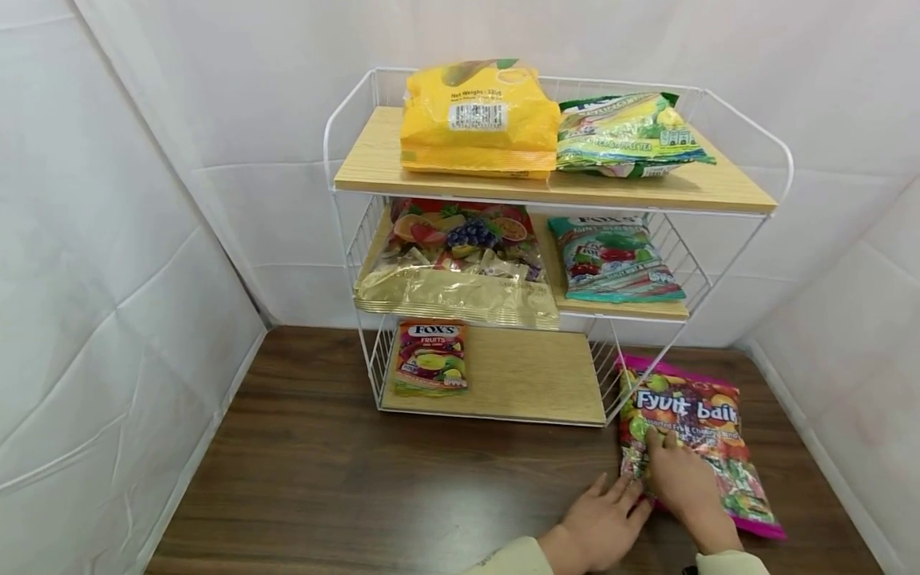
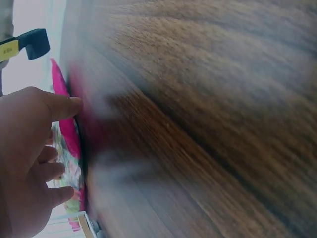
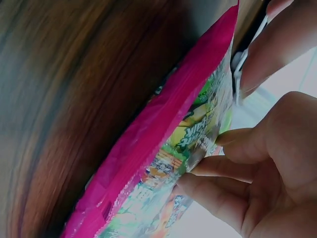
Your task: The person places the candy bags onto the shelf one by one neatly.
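Note:
A pink-edged bag of assorted fruit candy [image 1: 707, 415] lies on the table, right of the wire shelf [image 1: 496, 415]. My right hand [image 1: 686, 483] is over its near left part, and in the right wrist view the right fingers [image 3: 213, 193] pinch the plastic of its face. Spread beside it, my left hand [image 1: 600, 523] touches the bag's near left corner with its fingertips. In the left wrist view the left thumb [image 2: 64, 106] rests against the pink edge [image 2: 67, 129], with the other fingers apart and fairly straight.
The shelf's top board holds a yellow bag [image 1: 477, 148] and a green tea-candy bag [image 1: 632, 132]. A large gold-and-red bag [image 1: 460, 279] and a teal mint bag [image 1: 618, 259] lie on the middle board. A small red fruit-candy bag [image 1: 431, 359] is on the bottom board. White sheets surround the table.

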`<state>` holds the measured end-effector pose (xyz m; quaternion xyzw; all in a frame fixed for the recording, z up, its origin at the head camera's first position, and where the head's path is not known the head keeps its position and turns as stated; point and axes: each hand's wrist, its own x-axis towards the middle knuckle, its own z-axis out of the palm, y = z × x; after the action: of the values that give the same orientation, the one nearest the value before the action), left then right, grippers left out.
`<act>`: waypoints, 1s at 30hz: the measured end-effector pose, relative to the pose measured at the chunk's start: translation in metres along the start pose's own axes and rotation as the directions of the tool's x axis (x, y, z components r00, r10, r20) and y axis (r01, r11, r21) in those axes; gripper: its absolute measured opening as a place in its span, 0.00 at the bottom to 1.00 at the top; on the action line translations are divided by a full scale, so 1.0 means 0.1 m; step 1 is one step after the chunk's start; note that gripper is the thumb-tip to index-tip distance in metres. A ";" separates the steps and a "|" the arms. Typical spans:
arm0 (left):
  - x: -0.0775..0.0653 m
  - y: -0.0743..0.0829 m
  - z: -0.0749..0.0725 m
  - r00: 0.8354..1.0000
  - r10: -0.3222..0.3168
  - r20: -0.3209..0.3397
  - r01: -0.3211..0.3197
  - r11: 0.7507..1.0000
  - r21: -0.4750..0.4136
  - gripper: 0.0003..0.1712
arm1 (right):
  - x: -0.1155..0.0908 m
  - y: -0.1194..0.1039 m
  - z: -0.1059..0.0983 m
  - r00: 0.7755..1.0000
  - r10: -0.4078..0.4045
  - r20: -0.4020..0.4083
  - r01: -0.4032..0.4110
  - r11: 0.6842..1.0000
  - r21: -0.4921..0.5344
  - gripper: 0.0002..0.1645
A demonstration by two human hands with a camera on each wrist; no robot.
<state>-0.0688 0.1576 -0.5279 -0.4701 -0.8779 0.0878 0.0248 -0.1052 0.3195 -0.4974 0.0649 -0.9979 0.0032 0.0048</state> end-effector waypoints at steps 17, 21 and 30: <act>0.03 0.04 0.05 0.995 -0.095 -0.022 0.097 0.994 0.059 0.30 | -0.04 -0.18 -0.06 1.000 0.017 0.018 -0.017 1.000 0.003 0.31; 0.04 0.04 0.01 0.994 -0.106 0.009 0.106 0.994 0.033 0.33 | -0.04 -0.16 -0.06 0.999 0.023 0.046 -0.026 0.998 0.053 0.34; 0.08 0.04 0.01 0.981 -0.085 0.175 0.097 0.993 -0.061 0.29 | 0.05 0.09 -0.01 0.989 -0.140 -0.048 0.145 0.983 0.114 0.26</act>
<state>-0.0703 0.1662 -0.5294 -0.4207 -0.8998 0.0965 -0.0633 -0.1116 0.3273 -0.4964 0.1362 -0.9885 0.0628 0.0209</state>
